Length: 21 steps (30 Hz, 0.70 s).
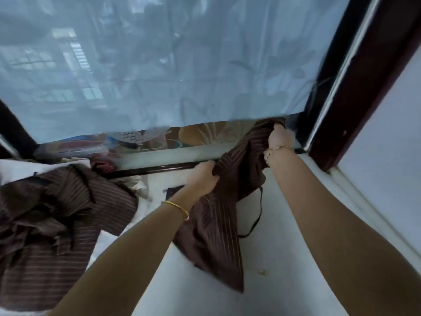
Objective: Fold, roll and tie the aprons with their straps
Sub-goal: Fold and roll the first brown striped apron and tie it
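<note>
Both grips are loaded. Left grip (202, 177) has its fingers curled into a bunch of the brown striped apron (214, 236) mid-cloth. Right grip (279, 140) is clenched on the upper end, right at the hem of the sheer curtain (159, 76). The apron hangs twisted between them, and its lower corner trails onto the white surface (284, 270) near us.

Risks as we read them:
- The cloth is wadded, not spread. If we fold from this state, the edges won't line up and the roll comes out lumpy.
- A black strap (256, 217) droops in a loop under the right forearm. If it gets laid under the body and rolled in, we have nothing free to tie with. We can't see the other strap.
- The right grip sits against the curtain hem. Pulling back could drag the curtain along or pinch it into the handful.
- The right wrist bracelet (276, 148) and left bangle (176, 207) are both close to the cloth, so either could snag a strap.
- There's a small tan speck (262, 271) on the surface just beside the landing zone, and it could get rolled in.
- The pile of other aprons (57, 224) lies to the left, apart from this one. Spreading wide toward it could tangle straps.
</note>
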Each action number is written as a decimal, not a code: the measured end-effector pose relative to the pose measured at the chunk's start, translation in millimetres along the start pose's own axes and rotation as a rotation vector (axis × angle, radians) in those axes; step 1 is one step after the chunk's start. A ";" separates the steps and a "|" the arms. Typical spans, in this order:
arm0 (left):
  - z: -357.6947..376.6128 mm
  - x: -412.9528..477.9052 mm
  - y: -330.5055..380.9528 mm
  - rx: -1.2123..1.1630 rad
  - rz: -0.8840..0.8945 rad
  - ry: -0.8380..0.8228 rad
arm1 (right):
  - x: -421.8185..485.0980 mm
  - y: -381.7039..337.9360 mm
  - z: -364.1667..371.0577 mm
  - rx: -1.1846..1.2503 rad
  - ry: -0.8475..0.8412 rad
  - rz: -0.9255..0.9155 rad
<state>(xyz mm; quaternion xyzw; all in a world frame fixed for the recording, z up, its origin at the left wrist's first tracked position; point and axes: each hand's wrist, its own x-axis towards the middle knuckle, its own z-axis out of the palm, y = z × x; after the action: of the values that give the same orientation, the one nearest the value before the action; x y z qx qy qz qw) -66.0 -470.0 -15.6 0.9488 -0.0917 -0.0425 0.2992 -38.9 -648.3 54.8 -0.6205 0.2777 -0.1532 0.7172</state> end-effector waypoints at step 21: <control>-104.5 20.1 51.0 0.468 -0.076 0.288 | 15.2 -78.2 -75.1 0.268 0.317 -0.437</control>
<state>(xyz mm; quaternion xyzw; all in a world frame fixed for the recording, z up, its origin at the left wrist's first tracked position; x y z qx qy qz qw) -39.7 -456.5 98.7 0.9912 -0.0202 0.1039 0.0800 -61.2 -731.6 122.2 -0.5337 0.2233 -0.4340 0.6905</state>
